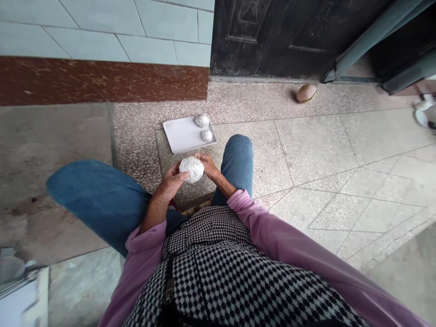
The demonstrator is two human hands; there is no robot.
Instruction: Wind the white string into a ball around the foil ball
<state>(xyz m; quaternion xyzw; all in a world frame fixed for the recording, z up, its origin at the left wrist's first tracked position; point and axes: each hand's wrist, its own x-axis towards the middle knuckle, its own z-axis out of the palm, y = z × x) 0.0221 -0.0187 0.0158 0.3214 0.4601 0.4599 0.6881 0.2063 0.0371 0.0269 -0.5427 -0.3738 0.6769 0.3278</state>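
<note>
I sit with my knees apart over a stone floor. A foil-wrapped ball [191,169] is held between both hands just above the floor. My left hand [171,180] cups its left side with the fingers curled round it. My right hand [207,164] presses against its right side, fingers closed on the foil. Ahead on the floor lies a white tray [182,135] with two smaller foil-wrapped balls [202,120] [206,135] along its right edge.
A tiled wall with a red-brown base band [102,81] runs behind the tray. A dark door [272,36] stands at the back, with a small round tan object [306,92] on the floor before it. White items [20,290] lie at the lower left.
</note>
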